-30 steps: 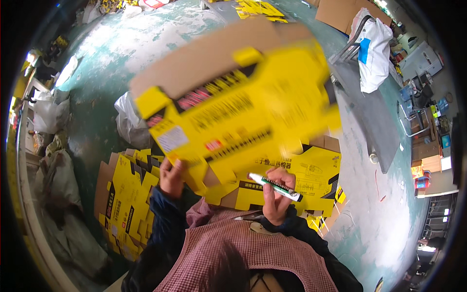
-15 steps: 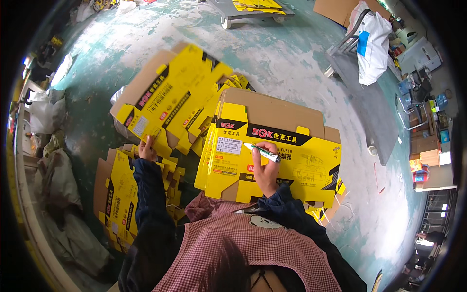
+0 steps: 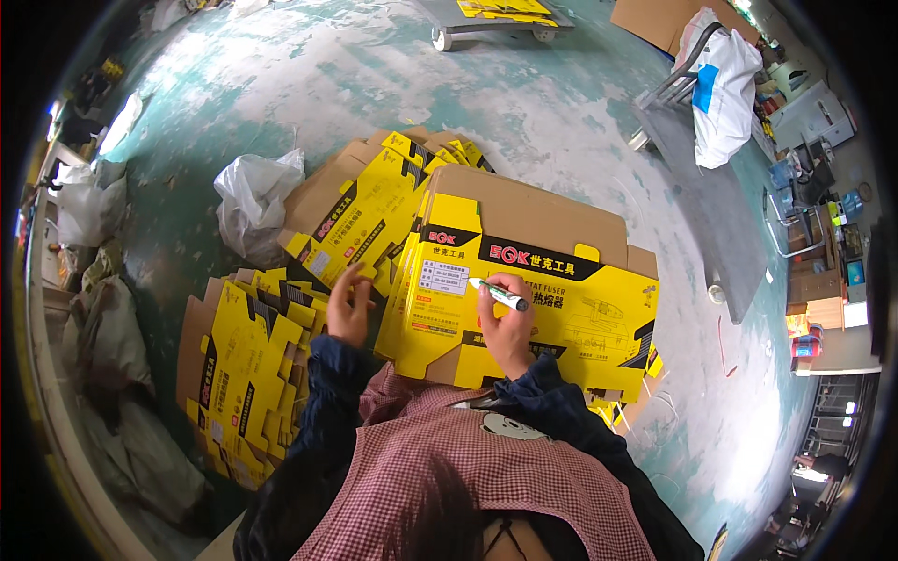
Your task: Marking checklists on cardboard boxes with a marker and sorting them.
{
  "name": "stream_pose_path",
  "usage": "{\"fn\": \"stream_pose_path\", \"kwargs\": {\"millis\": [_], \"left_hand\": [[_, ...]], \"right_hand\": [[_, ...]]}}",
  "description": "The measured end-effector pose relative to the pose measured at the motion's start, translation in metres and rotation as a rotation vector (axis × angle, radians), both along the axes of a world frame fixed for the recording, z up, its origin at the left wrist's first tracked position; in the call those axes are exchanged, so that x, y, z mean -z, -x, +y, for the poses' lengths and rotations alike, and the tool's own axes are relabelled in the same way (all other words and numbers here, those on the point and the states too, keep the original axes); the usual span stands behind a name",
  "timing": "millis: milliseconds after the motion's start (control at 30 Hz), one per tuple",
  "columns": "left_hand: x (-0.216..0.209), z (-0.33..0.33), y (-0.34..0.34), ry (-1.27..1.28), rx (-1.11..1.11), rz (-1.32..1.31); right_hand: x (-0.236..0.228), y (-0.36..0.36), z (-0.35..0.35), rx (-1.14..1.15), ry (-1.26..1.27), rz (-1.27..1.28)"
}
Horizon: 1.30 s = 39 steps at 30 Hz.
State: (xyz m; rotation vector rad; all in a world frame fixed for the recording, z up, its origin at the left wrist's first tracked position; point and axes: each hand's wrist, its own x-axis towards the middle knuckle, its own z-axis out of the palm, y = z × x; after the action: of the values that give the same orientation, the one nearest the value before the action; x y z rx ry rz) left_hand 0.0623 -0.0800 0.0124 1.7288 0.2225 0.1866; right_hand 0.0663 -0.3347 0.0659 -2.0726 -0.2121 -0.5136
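A stack of flat yellow-and-black cardboard boxes (image 3: 589, 327) lies in front of me, with a small white label (image 3: 443, 278) on the top one. My right hand (image 3: 508, 332) rests over that top box, its fingers closed around a white-and-green marker pen (image 3: 500, 294). The pen's tip points left, close to the label. Left of the stack, my left hand (image 3: 351, 309) is empty, fingers apart, near the lower edge of another flat yellow box (image 3: 369, 210) on a second pile. Further left and nearer lies a third pile of flattened boxes (image 3: 238, 369).
A crumpled clear plastic bag (image 3: 257, 201) sits beside the far-left pile. Wheeled carts stand on the floor: one at the far edge (image 3: 491, 30), another on the right (image 3: 706, 215) with a white sack (image 3: 728, 93). Grey sacks (image 3: 122, 411) line the left side.
My left hand has let go of the yellow flat box, which now lies on the far-left pile. That hand has moved right, toward the front stack. My right hand keeps the marker near the label.
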Motion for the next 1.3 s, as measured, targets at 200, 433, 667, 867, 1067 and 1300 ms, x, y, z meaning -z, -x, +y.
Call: {"fn": "stream_pose_path", "kwargs": {"millis": [200,433,667,867,1067,1300], "left_hand": [[-0.046,-0.048,0.016,-0.294,0.151,-0.054],[-0.047,-0.051,0.011,-0.188,0.096,0.072],[-0.060,-0.057,0.016,-0.356,0.157,0.045],[-0.054,-0.049,0.016,0.184,0.143,0.058],[-0.068,-0.045,0.033,0.411,0.081,0.051],[-0.044,0.033,-0.015,0.542,-0.477,-0.201]], "right_hand": [[0.001,0.002,-0.001,0.008,-0.219,0.044],[0.008,0.018,-0.011,-0.016,-0.395,0.182],[-0.005,0.019,-0.007,-0.076,-0.592,0.276],[-0.017,0.025,-0.004,-0.144,-0.549,0.219],[-0.051,0.031,-0.003,-0.283,-0.654,0.252],[-0.054,0.011,0.000,-0.113,-0.470,-0.005]]}}
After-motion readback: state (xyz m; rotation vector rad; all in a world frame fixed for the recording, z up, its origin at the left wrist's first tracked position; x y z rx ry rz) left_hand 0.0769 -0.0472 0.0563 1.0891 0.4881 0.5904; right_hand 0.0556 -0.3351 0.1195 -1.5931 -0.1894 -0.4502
